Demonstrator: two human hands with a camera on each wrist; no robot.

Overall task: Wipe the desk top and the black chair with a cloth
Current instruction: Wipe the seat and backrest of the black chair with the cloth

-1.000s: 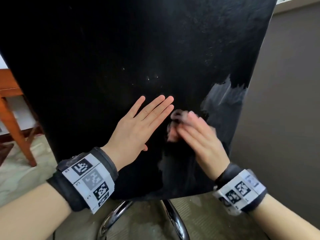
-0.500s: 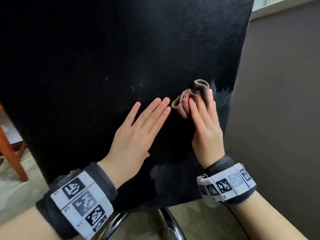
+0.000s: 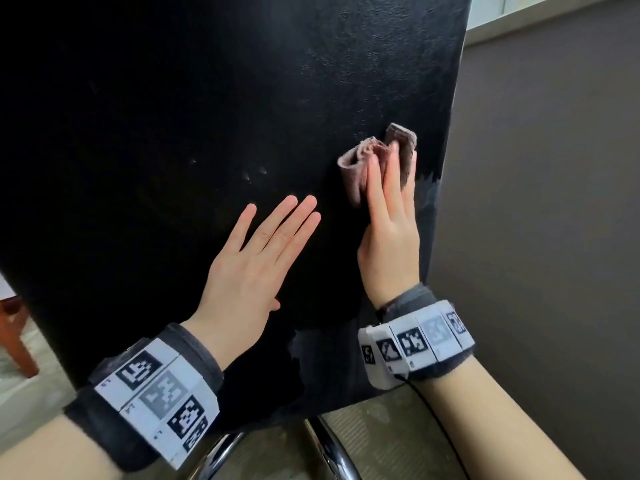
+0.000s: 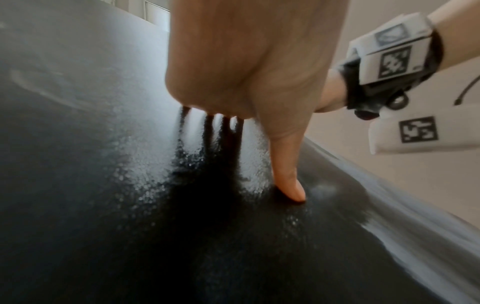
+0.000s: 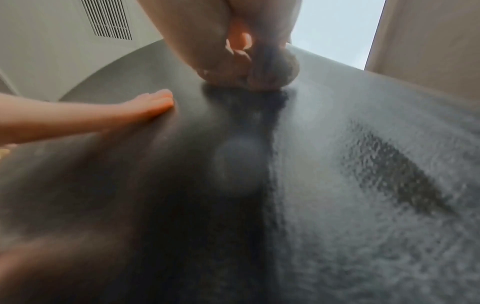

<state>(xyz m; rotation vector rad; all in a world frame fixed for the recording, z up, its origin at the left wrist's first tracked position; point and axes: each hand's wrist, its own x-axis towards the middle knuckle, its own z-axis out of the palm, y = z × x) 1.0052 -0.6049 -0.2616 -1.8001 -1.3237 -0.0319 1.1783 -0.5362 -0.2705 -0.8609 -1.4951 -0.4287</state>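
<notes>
Since a second ago the right hand (image 3: 389,233) has carried the cloth (image 3: 374,161) up and outward across the black chair (image 3: 207,116), from beside the left fingertips to a spot higher on the panel near its right edge; the left hand (image 3: 256,261) has stayed where it was.

Nearest the head camera are the two forearms, each wearing a dark wristband (image 3: 156,386) with white blocks of black-and-white markers. Below them a chrome chair frame (image 3: 332,448) curves over a pale patterned floor (image 3: 374,424).

Next comes the left hand, laid flat on the chair's back panel, fingers straight and close together, its grip wide and holding nothing. In the left wrist view the thumb tip (image 4: 291,189) touches the grained black surface.

Just right of it and a little higher, the right hand presses the bunched, pinkish-brown cloth against the panel. Its fingers lie straight over the cloth, and from the right wrist view the thumb appears tucked against the wad (image 5: 272,70), though blur hides the detail. A pale sheen marks the surface just right of this hand and again at the lower edge of the panel.

Farther off, a reddish wooden leg (image 3: 17,341) shows at far left, and a dark grey wall (image 3: 554,202) stands on the right with a light sill at the top corner.
</notes>
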